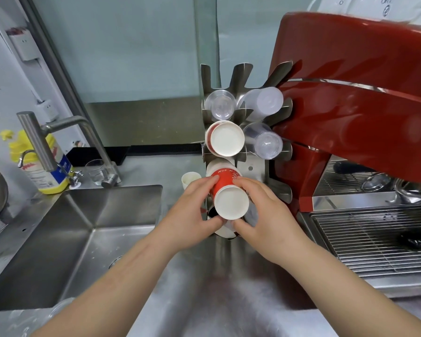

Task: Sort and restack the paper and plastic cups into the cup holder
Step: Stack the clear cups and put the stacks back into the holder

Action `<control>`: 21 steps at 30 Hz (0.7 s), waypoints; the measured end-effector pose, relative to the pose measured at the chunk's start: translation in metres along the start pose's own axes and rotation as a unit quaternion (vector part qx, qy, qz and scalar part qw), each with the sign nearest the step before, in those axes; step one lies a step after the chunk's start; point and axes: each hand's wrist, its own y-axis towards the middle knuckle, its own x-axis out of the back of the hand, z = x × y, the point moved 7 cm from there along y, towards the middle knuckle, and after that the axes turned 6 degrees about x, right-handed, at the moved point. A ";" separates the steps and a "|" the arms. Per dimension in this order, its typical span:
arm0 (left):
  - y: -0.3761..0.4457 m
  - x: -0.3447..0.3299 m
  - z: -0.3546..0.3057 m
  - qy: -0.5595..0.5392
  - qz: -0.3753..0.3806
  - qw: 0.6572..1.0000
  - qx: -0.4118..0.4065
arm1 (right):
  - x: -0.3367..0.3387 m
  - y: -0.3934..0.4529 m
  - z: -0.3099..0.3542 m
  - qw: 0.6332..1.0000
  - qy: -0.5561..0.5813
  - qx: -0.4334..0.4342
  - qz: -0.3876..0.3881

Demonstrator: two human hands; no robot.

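Observation:
A steel cup holder (254, 170) stands on the counter between the sink and a red machine. Its far slots hold a clear plastic cup stack (222, 105), a frosted plastic stack (265, 100) and another clear stack (267, 143). A red paper cup stack (225, 139) fills the middle left slot, bottom up. In front of it, a red paper cup (226, 195) sits bottom up on a stack in the near left slot. My left hand (192, 215) and my right hand (260, 215) both grip this cup from its sides.
A small white paper cup (188, 180) stands on the counter left of the holder. A steel sink (66, 237) with a tap (58, 135), a glass (96, 171) and a yellow bottle (44, 164) lie left. The red coffee machine (350, 117) and its drip grate (379, 242) crowd the right.

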 end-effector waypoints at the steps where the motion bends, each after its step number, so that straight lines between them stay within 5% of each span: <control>1: 0.001 0.000 0.000 0.004 0.006 1.000 0.005 | 0.001 0.001 0.002 1.000 -0.008 -0.002 0.005; 11: 0.009 0.010 -0.001 0.097 0.047 0.994 0.033 | 0.015 0.018 0.022 0.975 -0.158 -0.012 0.158; 21: 0.000 0.049 -0.023 0.230 0.117 0.966 -0.008 | 0.027 0.047 0.061 0.857 -0.373 -0.004 0.355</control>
